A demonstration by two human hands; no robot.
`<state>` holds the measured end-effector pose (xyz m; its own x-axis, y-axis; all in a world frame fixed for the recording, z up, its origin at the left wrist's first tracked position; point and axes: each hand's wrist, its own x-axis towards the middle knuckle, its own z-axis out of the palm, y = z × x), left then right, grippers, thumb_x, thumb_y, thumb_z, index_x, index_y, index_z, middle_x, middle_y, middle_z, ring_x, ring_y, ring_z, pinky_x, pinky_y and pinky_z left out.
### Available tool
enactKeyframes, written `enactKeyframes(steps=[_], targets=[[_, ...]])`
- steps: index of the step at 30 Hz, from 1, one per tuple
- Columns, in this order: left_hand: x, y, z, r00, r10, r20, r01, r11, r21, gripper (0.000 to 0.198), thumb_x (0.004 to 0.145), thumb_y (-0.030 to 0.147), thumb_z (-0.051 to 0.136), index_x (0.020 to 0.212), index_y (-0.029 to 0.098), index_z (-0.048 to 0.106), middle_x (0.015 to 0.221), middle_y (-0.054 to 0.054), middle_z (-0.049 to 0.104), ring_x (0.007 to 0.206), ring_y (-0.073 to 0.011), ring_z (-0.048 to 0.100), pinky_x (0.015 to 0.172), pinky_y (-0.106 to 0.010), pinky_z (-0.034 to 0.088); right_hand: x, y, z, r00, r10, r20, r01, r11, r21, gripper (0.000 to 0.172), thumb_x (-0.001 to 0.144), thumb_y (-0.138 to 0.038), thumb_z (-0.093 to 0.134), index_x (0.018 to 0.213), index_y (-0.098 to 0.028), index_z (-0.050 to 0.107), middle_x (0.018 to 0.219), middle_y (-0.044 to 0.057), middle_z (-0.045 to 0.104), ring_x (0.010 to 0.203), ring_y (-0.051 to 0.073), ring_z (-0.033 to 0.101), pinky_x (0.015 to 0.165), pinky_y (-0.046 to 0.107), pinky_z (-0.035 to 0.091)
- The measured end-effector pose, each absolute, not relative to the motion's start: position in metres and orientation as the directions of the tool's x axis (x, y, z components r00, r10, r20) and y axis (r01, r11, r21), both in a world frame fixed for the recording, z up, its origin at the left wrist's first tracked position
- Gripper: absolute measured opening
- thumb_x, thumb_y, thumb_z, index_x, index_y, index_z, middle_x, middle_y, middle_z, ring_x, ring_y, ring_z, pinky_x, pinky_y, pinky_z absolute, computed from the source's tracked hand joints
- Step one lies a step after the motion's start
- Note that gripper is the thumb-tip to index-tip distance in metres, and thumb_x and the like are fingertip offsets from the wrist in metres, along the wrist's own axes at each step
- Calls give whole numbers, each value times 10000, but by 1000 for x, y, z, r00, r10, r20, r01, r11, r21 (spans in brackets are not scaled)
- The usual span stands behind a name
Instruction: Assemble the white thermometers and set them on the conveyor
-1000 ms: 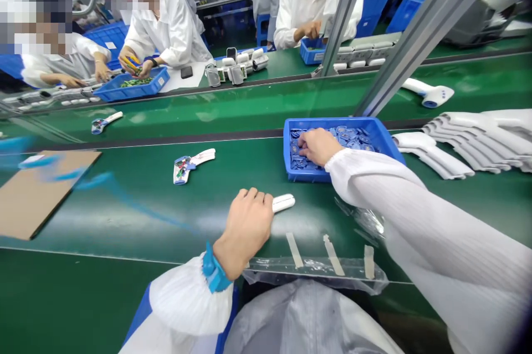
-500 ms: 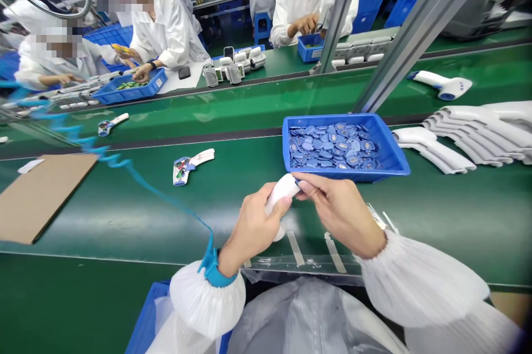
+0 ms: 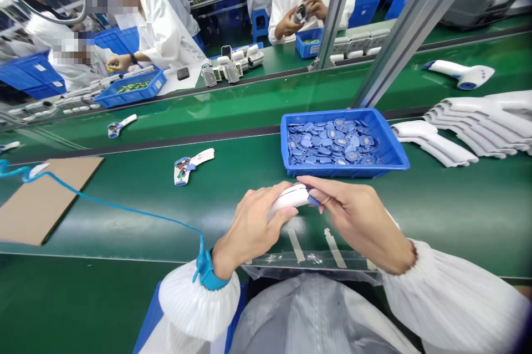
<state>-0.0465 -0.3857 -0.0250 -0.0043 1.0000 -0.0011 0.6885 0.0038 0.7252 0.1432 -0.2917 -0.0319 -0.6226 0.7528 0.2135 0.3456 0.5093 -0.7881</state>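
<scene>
My left hand (image 3: 253, 224) is closed around a white plastic thermometer shell (image 3: 291, 198), held just above the green belt (image 3: 124, 199). My right hand (image 3: 357, 215) pinches a small blue part (image 3: 312, 201) against the shell's right end. Just behind my hands stands a blue tray (image 3: 393, 146) filled with several small blue parts (image 3: 332, 143). A blue wrist strap (image 3: 205, 271) with a coiled cord sits on my left wrist.
Stacked white shells (image 3: 477, 127) lie right of the tray. A half-built thermometer (image 3: 191, 164) lies on the belt to the left, beside a cardboard sheet (image 3: 41, 199). Tape strips (image 3: 332, 240) stick at the near edge. Co-workers in white coats work across the far belt.
My right hand left the blue tray and came to the shell with a small blue part. My left hand lifted the shell off the belt and turned it level.
</scene>
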Motion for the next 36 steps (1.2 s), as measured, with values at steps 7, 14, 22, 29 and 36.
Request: enactKeyframes(steps=[7,14,22,29,36], targets=[[-51,-384,-26,71,997,31,685,-71,725,400,999,386,587,1376,255,561,1359,-1,663,1183,-209,617,1028,-315,382,157,-289,-16,-643,759,-101,367,190,-911,440,958,-498,550,1281,-242,705,1152,40,764,991,238,726,895,395,603],[-48,-381,-20,71,997,-39,641,-16,768,319,1047,398,465,1289,258,618,1127,5,738,928,-185,653,913,-303,426,148,-298,-21,-666,741,85,395,447,-803,432,987,-509,506,1301,-271,682,1029,54,748,903,229,704,806,371,606],[-46,-381,-22,56,998,-43,614,-1,789,383,1042,411,459,1359,241,590,1092,-12,744,901,-196,663,906,-309,438,146,-298,-32,-701,655,284,337,654,-678,400,1047,-345,421,1409,-260,569,1053,57,716,925,177,684,805,306,587],[-48,-379,-26,64,998,-13,696,-36,717,426,1026,404,501,1417,243,554,1340,-41,675,1153,-254,625,1041,-382,387,149,-298,-35,-728,553,406,289,784,-549,430,1028,-203,395,1439,-224,522,1016,49,707,798,156,617,742,295,566],[-46,-377,-24,107,994,-27,677,-53,734,418,1036,399,469,1413,235,543,1265,-42,711,1087,-233,655,1013,-370,417,147,-299,-31,-701,564,437,319,795,-515,424,1019,-168,404,1422,-220,528,1004,57,724,826,171,640,715,298,556]])
